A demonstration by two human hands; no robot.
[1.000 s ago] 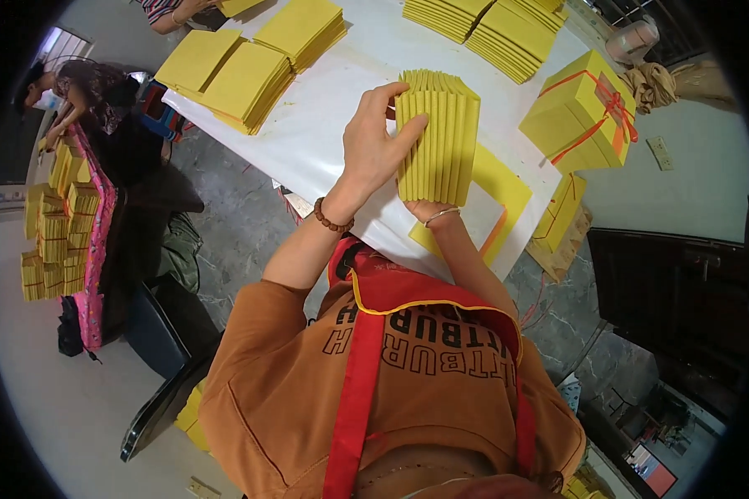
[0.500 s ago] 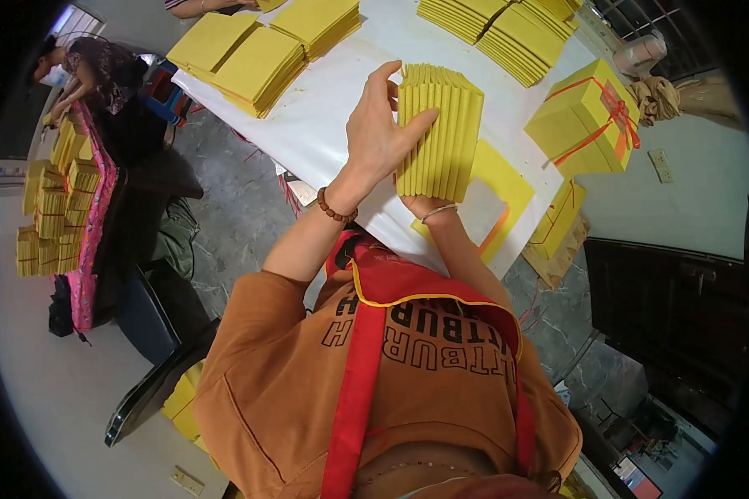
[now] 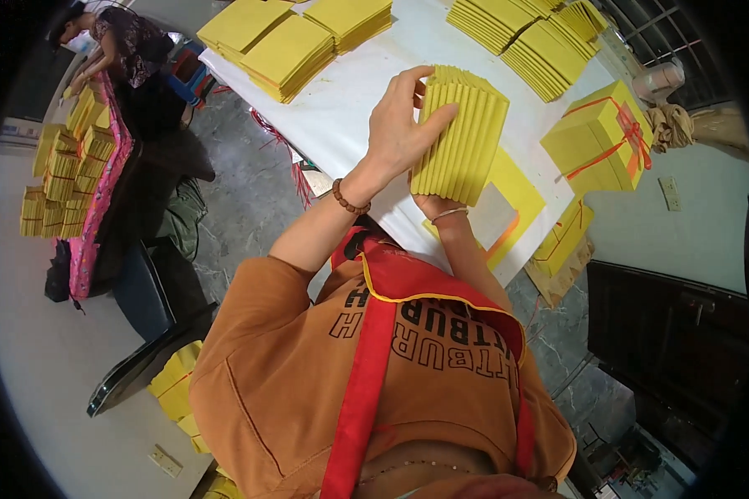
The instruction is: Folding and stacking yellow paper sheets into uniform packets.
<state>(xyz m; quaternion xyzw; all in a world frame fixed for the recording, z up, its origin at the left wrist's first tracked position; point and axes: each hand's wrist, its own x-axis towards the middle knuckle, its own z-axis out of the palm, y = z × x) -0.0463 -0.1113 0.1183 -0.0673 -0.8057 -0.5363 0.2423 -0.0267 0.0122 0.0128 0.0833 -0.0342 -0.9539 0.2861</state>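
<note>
Bundle of pleated yellow paper, thick and block-shaped [image 3: 464, 137], is held at a tilt above a white-covered table [image 3: 354, 87], its rounded folds in full view. The left hand [image 3: 398, 137] grips its upper left side, thumb laid across the folds, fingers reaching around the edge. The right hand [image 3: 431, 202] shows only in part at the bundle's lower end — it appears to bear the load from below, though how its fingers are set cannot be told. The bundle looks fairly light, firm when squeezed together yet pliable in any single layer; layers could slide or fan apart, and a hard thumb could dent the folds. Broad, even pressure on both sides, with a palm under the lower end, seems the surest hold. Well apart lie flat stacks of yellow paper [image 3: 295, 58] — and a yellow box tied with red ribbon [image 3: 582, 137].
</note>
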